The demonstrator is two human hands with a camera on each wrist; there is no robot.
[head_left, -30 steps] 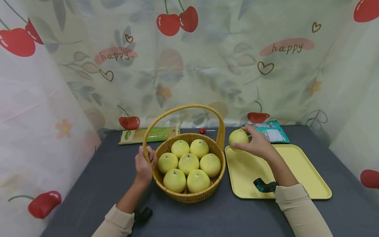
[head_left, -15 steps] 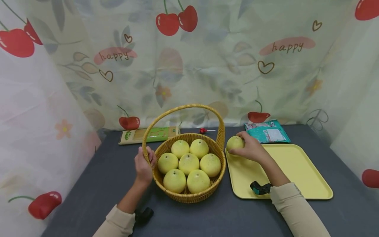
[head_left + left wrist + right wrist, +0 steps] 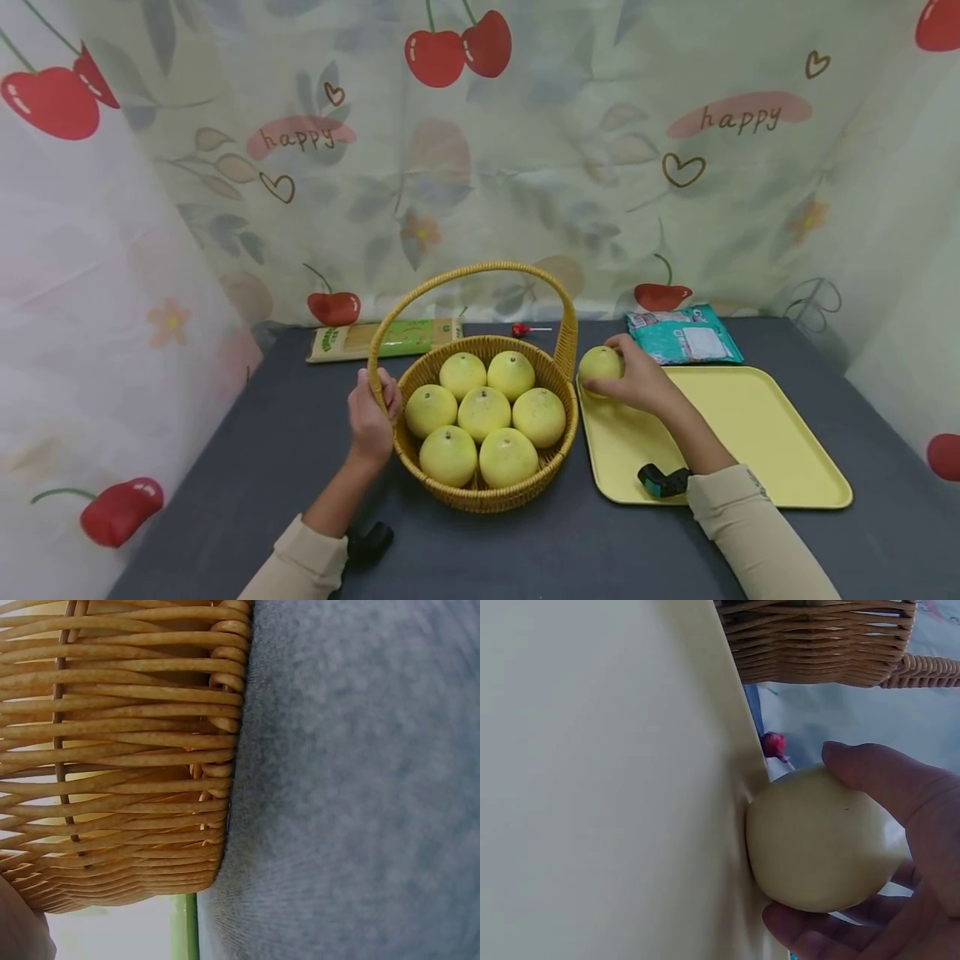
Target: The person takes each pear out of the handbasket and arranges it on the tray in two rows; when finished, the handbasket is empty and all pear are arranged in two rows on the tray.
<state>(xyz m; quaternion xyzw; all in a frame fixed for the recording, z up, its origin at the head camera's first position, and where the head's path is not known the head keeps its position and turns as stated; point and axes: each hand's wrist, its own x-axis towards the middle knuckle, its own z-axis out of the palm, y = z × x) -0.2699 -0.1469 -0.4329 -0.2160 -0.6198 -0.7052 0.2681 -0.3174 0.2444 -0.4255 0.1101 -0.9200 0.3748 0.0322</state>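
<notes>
My left hand (image 3: 372,410) grips the left side of the handle of a wicker basket (image 3: 487,502). Inside the basket sit several round, pale yellow-green fruits (image 3: 483,412), like small pomelos. To the right, my right hand (image 3: 639,377) holds one more such fruit (image 3: 600,365), thumb on one side and fingers on the other. The right wrist view shows this fruit (image 3: 821,844) against the far left corner of the yellow tray (image 3: 750,450). Woven basket side (image 3: 127,750) fills much of the left wrist view, with only a bit of my hand at the lower corner.
Behind the basket lie a flat green-and-tan packet (image 3: 408,337) and a red lollipop (image 3: 521,330). A teal packet (image 3: 686,335) lies just behind the tray. A printed curtain (image 3: 480,192) closes off the back and sides of the dark table (image 3: 285,467).
My right hand has lowered the fruit leftward and toward me, to the tray's far left corner, and stays there over the last half second. My left hand keeps hold of the handle.
</notes>
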